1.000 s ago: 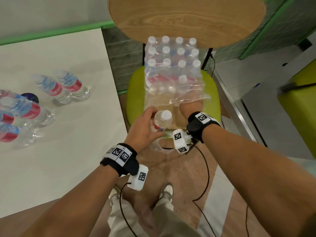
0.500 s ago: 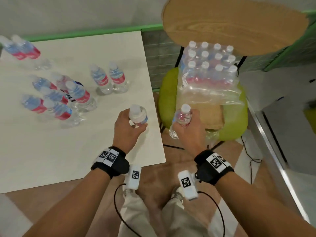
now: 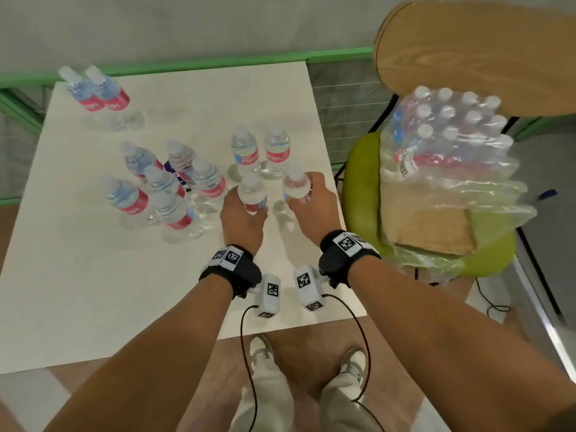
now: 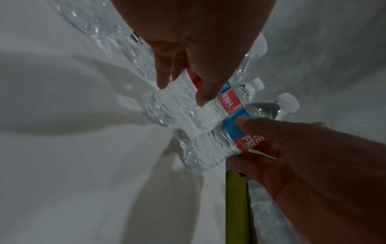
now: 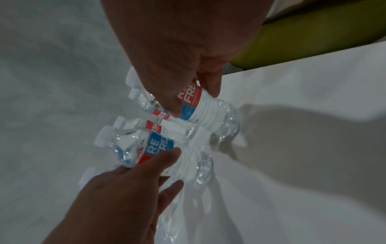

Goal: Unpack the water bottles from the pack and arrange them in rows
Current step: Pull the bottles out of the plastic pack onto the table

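Observation:
Clear water bottles with white caps and red-and-blue labels. My left hand (image 3: 245, 212) grips one bottle (image 3: 252, 194) by its body, upright, low over the white table (image 3: 93, 275). My right hand (image 3: 307, 198) grips a second bottle (image 3: 296, 183) right beside it. Both sit just in front of a standing pair of bottles (image 3: 261, 149). In the left wrist view my left hand (image 4: 181, 94) wraps its bottle (image 4: 173, 100). In the right wrist view my right hand (image 5: 194, 104) wraps its bottle (image 5: 211, 113). Whether the bases touch the table I cannot tell. The torn plastic pack (image 3: 448, 145) holds several bottles.
The pack rests on a green chair seat (image 3: 358, 182) to the right of the table, under a wooden chair back (image 3: 467, 51). Several bottles stand in a cluster (image 3: 162, 185) at table centre-left, and two more (image 3: 93, 92) at the far left corner. A green rail (image 3: 218, 62) runs behind.
Both hands lifted a bottle out of the pack and carried it left, from the chair to the table beside the standing pair. The view swung left with them.

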{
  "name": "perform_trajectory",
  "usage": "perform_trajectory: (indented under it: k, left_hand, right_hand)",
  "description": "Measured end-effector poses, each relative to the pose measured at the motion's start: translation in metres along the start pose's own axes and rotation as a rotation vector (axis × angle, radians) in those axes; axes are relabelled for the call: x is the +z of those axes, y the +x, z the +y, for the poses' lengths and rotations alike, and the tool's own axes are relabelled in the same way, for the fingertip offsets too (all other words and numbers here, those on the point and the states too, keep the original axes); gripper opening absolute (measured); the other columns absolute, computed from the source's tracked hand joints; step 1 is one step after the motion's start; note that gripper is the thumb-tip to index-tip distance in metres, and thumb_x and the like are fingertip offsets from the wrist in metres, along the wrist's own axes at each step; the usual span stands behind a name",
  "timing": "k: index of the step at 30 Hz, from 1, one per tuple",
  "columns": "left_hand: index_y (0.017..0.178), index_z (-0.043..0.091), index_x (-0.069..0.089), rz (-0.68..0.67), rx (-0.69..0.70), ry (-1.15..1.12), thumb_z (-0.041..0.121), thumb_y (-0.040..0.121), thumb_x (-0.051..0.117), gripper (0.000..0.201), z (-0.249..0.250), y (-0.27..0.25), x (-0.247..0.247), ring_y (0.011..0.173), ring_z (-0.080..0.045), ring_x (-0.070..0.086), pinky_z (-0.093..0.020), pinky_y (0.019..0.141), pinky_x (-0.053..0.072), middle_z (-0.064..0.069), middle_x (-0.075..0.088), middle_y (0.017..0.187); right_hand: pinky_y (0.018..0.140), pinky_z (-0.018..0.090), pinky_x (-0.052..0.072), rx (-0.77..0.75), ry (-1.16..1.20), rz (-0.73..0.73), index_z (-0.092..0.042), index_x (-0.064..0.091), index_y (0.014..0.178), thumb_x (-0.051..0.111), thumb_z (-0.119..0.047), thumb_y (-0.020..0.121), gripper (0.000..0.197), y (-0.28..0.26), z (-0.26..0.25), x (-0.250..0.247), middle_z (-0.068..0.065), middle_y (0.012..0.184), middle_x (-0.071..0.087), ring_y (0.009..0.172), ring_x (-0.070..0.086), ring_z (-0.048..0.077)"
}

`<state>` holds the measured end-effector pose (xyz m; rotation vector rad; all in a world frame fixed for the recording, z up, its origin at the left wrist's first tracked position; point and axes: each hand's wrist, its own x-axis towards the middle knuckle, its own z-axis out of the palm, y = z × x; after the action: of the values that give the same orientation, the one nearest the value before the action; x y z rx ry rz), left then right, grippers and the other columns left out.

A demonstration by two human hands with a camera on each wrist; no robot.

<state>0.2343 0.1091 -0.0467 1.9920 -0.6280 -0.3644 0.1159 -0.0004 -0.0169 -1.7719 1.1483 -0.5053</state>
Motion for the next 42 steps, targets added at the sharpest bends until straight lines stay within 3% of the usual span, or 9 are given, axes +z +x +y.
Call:
perform_trajectory:
  k: [4,9,18,23,28,30,34,37,42]
  left_hand:
    - [0.128,0.009,0.052,0.002,0.038,-0.008,0.016,0.082,0.075,0.051,-0.003,0.020,0.005,0.103,-0.015,0.060,-0.031,0.090,0.051,-0.002,0.064,0.115]
    - [0.132,0.009,0.049,0.001,0.058,-0.022,0.015,0.085,0.072,0.053,-0.005,0.043,0.008,0.109,-0.017,0.060,-0.037,0.097,0.051,-0.001,0.062,0.119]
    - [0.135,0.014,0.047,-0.032,0.069,0.007,0.034,0.085,0.069,0.059,-0.018,0.059,0.009,0.115,-0.020,0.060,-0.045,0.097,0.051,-0.002,0.061,0.125]
    - [0.133,0.014,0.049,-0.028,0.082,0.010,0.027,0.085,0.074,0.056,-0.014,0.058,0.007,0.112,-0.019,0.060,-0.044,0.096,0.052,-0.001,0.061,0.123]
    - [0.132,0.014,0.048,-0.118,0.060,0.020,0.035,0.079,0.081,0.066,-0.018,0.050,-0.001,0.114,-0.021,0.061,-0.044,0.098,0.051,-0.003,0.062,0.126]
    - [0.138,0.011,0.043,-0.133,-0.026,0.046,0.034,0.079,0.081,0.073,-0.014,0.031,-0.006,0.118,-0.025,0.059,-0.042,0.101,0.049,-0.009,0.057,0.133]
    - [0.127,0.008,0.048,-0.111,-0.051,0.090,0.030,0.080,0.081,0.061,0.011,-0.026,-0.004,0.094,-0.022,0.059,-0.028,0.085,0.048,-0.013,0.044,0.128]
    - [0.108,0.016,0.057,-0.260,0.011,0.120,0.031,0.085,0.075,0.033,0.032,-0.066,0.019,0.079,-0.011,0.059,-0.018,0.072,0.046,-0.003,0.055,0.105]
    - [0.091,0.025,0.065,-0.667,0.204,0.120,0.026,0.091,0.067,0.002,0.080,-0.127,0.087,0.080,-0.003,0.061,-0.013,0.071,0.046,0.011,0.064,0.086]
  right_hand:
    - [0.068,0.020,0.046,-0.023,-0.001,0.051,-0.022,0.044,0.123,0.072,-0.022,0.083,0.049,0.017,0.001,0.016,-0.003,0.106,0.066,0.088,0.063,0.015]
    - [0.078,0.034,0.057,-0.019,0.026,0.081,-0.024,0.043,0.121,0.072,-0.021,0.082,0.048,0.039,-0.001,0.032,-0.005,0.107,0.067,0.092,0.066,0.016]
    - [0.084,0.041,0.057,-0.034,0.086,0.083,-0.023,0.044,0.122,0.073,-0.025,0.083,0.048,0.052,-0.010,0.047,-0.001,0.108,0.068,0.096,0.067,0.019]
    - [0.086,0.046,0.056,-0.011,0.081,0.058,-0.022,0.044,0.122,0.074,-0.028,0.080,0.052,0.054,-0.010,0.046,0.002,0.110,0.067,0.098,0.067,0.024]
    - [0.103,0.037,0.046,0.025,0.106,0.025,-0.021,0.035,0.145,0.080,-0.032,0.078,0.082,0.043,-0.003,0.026,0.005,0.138,0.055,0.125,0.054,0.021]
    - [0.102,0.033,0.045,0.023,0.101,0.039,-0.022,0.036,0.145,0.079,-0.037,0.079,0.080,0.033,0.002,0.009,0.003,0.137,0.054,0.124,0.052,0.016]
    - [0.084,0.031,0.055,0.021,0.120,0.106,-0.023,0.055,0.124,0.071,-0.042,0.086,0.046,0.003,0.013,-0.044,-0.001,0.098,0.066,0.092,0.063,0.010]
    - [0.071,0.038,0.056,0.026,0.089,0.111,-0.020,0.067,0.091,0.065,-0.038,0.090,0.018,-0.021,0.033,-0.092,0.003,0.077,0.067,0.070,0.063,0.016]
    - [0.063,0.041,0.052,0.069,-0.133,0.125,-0.015,0.059,0.067,0.056,-0.037,0.089,0.031,-0.047,0.088,-0.175,0.005,0.062,0.061,0.061,0.059,0.023]
